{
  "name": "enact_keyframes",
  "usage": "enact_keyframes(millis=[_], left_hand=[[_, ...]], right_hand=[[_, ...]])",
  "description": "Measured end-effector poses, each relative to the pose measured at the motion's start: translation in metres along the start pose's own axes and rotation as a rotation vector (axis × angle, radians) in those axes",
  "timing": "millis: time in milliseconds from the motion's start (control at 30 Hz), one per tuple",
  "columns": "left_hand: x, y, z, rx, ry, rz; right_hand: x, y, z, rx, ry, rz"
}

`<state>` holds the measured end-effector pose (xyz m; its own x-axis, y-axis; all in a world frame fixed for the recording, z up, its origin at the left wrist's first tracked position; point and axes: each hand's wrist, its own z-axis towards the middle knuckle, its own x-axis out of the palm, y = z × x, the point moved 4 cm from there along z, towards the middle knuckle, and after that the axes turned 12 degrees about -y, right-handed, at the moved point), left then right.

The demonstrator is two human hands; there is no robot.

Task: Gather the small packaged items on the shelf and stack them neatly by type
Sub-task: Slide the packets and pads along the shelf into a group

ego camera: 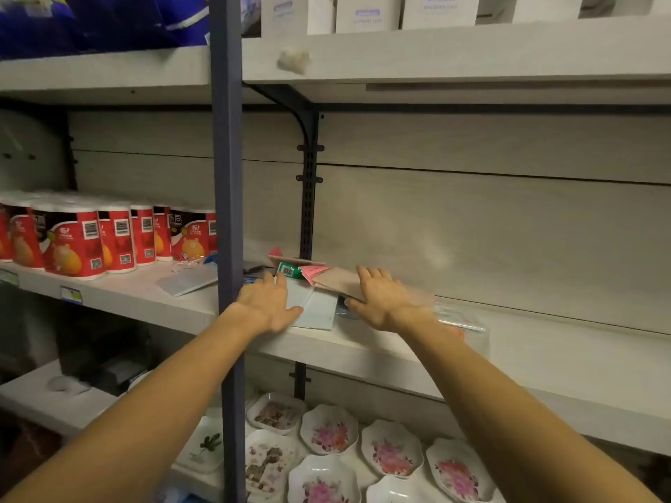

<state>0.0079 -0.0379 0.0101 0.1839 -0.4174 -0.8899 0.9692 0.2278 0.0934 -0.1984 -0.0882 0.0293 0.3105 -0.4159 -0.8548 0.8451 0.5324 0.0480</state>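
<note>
A loose heap of small flat packets lies on the middle shelf [381, 348]: pale blue packets [316, 308] in front, a green packet with a barcode [289, 271], a pink one [314, 273] and a tan one [341, 281] behind. My left hand [267, 303] lies flat at the heap's left side, fingers straight on the pale blue packets. My right hand [379, 297] rests with spread fingers on the tan packet at the heap's right side. A clear-wrapped packet [461, 319] lies partly under my right wrist.
A dark upright post [227, 212] stands just left of my left hand. Red paper rolls [83, 237] and another flat pale packet [188, 281] occupy the shelf to the left. Flowered white dishes [328, 430] fill the shelf below. White boxes [366, 12] stand on the shelf above.
</note>
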Motion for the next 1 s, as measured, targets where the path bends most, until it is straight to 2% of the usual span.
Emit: enact_keyframes(millis=[267, 433, 567, 633, 733, 867, 1000], left_hand=[[0.012, -0.007, 0.021, -0.032, 0.097, 0.12], [0.004, -0.009, 0.03, 0.015, 0.112, 0.12], [0.005, -0.014, 0.029, 0.078, 0.049, 0.13], [0.002, -0.015, 0.032, 0.058, 0.061, 0.097], [-0.009, -0.014, 0.037, 0.001, 0.088, -0.013], [-0.022, -0.012, 0.044, -0.125, -0.04, -0.213], [-0.025, -0.014, 0.045, -0.209, -0.085, -0.335]], right_hand=[[0.042, -0.01, 0.022, -0.062, 0.019, 0.015], [0.053, -0.023, 0.036, -0.15, -0.126, 0.006], [0.05, -0.032, 0.042, -0.156, -0.215, -0.027], [0.048, -0.037, 0.043, -0.128, -0.248, -0.042], [0.046, -0.045, 0.046, -0.079, -0.204, -0.015], [0.041, -0.054, 0.052, -0.068, -0.071, 0.059], [0.032, -0.06, 0.047, -0.041, -0.091, 0.141]])
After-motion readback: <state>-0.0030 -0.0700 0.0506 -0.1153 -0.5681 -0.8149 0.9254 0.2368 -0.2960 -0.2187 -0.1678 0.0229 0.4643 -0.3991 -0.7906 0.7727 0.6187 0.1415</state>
